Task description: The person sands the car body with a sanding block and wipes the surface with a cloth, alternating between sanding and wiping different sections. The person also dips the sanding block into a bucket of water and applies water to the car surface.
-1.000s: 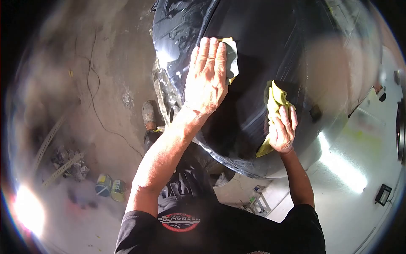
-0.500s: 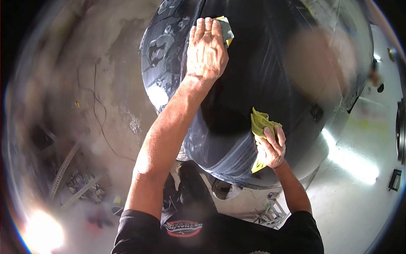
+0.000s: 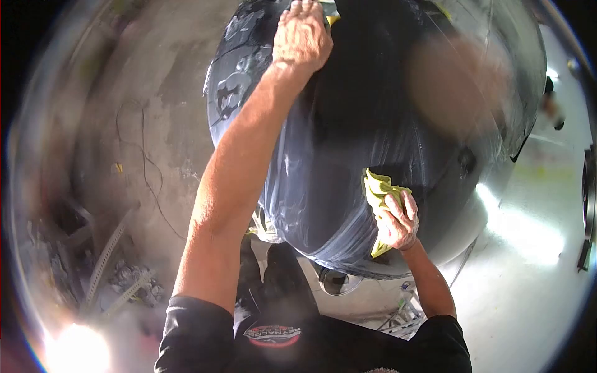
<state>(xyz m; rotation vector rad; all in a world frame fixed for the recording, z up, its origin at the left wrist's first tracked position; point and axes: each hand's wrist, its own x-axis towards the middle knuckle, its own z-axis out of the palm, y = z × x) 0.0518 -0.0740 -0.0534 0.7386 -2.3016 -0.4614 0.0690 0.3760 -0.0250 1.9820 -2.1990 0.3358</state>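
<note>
Far up the dark, curved car body panel [image 3: 336, 118], my left hand [image 3: 303, 38] lies with its fingers together, pressing a folded piece of sandpaper [image 3: 334, 18] against the surface. Only a grey and yellow corner of the sandpaper shows beside the fingers; the rest is hidden under the hand. My right hand [image 3: 398, 221] is closed on a crumpled yellow-green cloth [image 3: 377, 186], which rests on the lower right part of the panel. Whitish streaks and smears run over the panel, thickest near its lower edge and along its left side.
A thin cable [image 3: 146, 168] winds over the concrete floor at left. Perforated strips [image 3: 107, 261] and scraps lie at lower left. A round metal-rimmed object [image 3: 339, 281] sits below the panel, and a metal frame [image 3: 404, 314] stands by my right elbow.
My left hand has slid farther up the panel with the sandpaper. My right hand has shifted slightly down and left, and the cloth is more bunched.
</note>
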